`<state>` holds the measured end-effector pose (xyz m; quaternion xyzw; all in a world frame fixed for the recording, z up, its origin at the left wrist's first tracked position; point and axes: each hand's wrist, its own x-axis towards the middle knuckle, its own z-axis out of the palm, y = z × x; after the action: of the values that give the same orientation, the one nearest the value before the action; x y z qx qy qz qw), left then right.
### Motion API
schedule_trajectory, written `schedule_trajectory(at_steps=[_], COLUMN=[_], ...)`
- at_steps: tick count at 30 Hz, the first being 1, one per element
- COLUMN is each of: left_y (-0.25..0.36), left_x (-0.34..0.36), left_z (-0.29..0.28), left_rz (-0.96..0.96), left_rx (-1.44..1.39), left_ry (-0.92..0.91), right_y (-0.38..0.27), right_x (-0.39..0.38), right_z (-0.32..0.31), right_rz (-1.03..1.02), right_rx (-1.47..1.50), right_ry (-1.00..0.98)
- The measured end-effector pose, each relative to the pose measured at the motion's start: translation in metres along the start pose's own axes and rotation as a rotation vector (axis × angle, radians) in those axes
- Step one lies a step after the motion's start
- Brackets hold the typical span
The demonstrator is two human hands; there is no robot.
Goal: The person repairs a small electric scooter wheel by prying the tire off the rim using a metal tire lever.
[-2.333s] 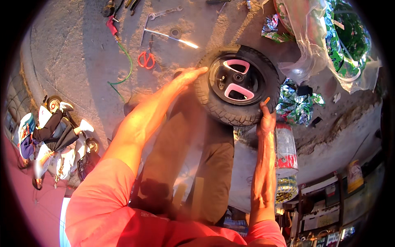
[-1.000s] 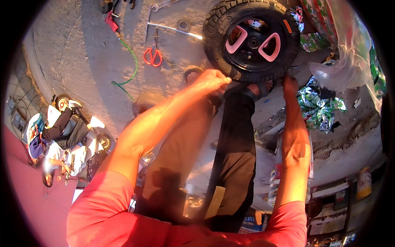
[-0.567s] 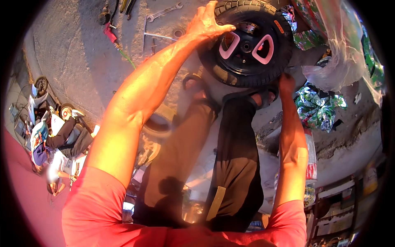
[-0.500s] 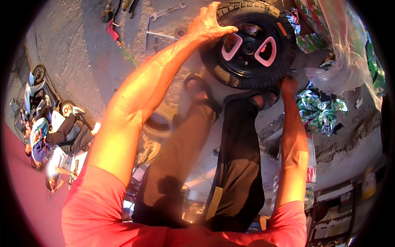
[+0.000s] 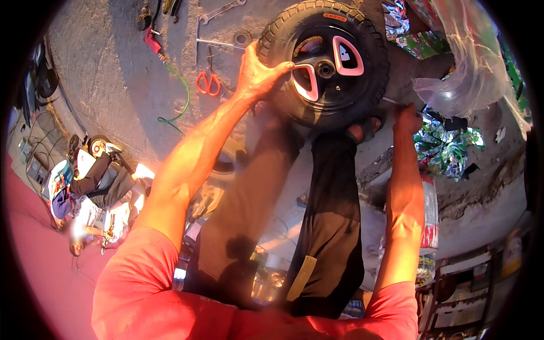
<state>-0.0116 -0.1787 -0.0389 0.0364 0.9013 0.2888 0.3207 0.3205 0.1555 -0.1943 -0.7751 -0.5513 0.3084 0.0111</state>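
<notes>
A black scooter wheel (image 5: 326,102) with a knobbly tyre (image 5: 272,42) and pink-edged openings in its rim stands in front of my feet. My left hand (image 5: 262,72) grips its left side, thumb laid over the sidewall toward the rim and fingers round the tread. On the other side my right hand (image 5: 407,120) is closed round a thin metal rod-like tool (image 5: 391,101). The rod points at the tyre's lower right edge; whether it touches the rubber I cannot tell. The tool's handle is mostly hidden in my fist.
Red-handled scissors (image 5: 208,85), a wrench (image 5: 224,10), a metal ring (image 5: 242,38) and a red air gun (image 5: 152,42) with a green hose (image 5: 187,96) lie on the ground at left. Clear plastic wrap (image 5: 453,90) hangs at right. People sit by a motorbike far left.
The wheel has turned counterclockwise, its orange label moving from the upper right to the top. My left hand has come down and left with it. My right hand has moved slightly right, exposing the rod.
</notes>
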Motion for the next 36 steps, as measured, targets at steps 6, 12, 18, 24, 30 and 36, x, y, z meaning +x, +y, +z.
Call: schedule_trajectory(at_steps=[6,12,18,24,30,36], left_y=[0.009,0.038,0.046,-0.008,0.001,0.057], left_x=[-0.033,-0.046,-0.026,-0.039,-0.027,0.036], left_z=[0.012,0.01,-0.016,0.012,0.012,-0.001], left_rz=[-0.131,-0.229,-0.141,-0.379,-0.211,-0.152], left_rx=[-0.147,-0.229,-0.184,-0.095,-0.046,0.174], left_ry=[0.019,-0.015,-0.063,-0.114,0.021,-0.126], right_y=[-0.096,-0.09,-0.147,-0.16,-0.12,-0.176], right_x=[-0.036,-0.003,0.069,-0.03,-0.177,-0.254], right_z=[-0.047,-0.064,-0.189,-0.219,-0.251,-0.296], right_rz=[0.161,0.036,-0.462,-0.2,0.636,0.756], right_rx=[0.371,0.408,-0.017,-0.022,0.193,-0.088], right_ry=[-0.028,-0.022,-0.083,-0.742,-1.131,-1.368])
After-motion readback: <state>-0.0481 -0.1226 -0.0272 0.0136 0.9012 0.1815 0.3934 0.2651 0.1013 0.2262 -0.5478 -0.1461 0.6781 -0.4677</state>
